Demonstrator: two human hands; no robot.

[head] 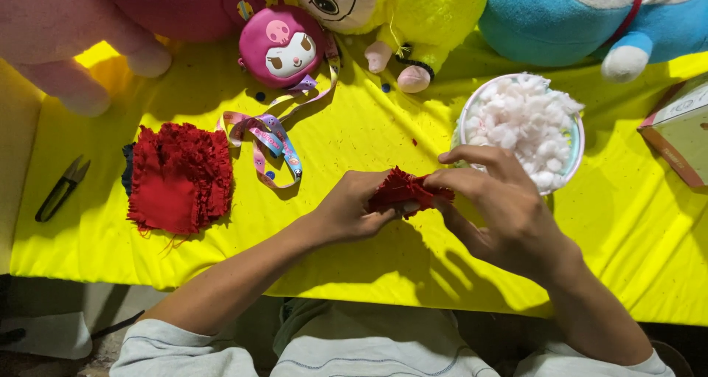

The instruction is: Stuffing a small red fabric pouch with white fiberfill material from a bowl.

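A yellow cloth [354,134] covers the table. Along its far edge lie a pink plush toy [81,30], a yellow plush toy [413,12] and a blue plush toy [560,16]. A stack of red frilled fabric pieces [181,178] rests at left, with a white bowl of cotton stuffing [525,126] at right. The left hand [346,207] and right hand [501,204] meet near the table's middle, both closed with fingers pinched on one small red frilled piece [405,191], held just above the cloth beside the bowl. A patterned ribbon [269,137] and black thread snips [63,187] lie apart.
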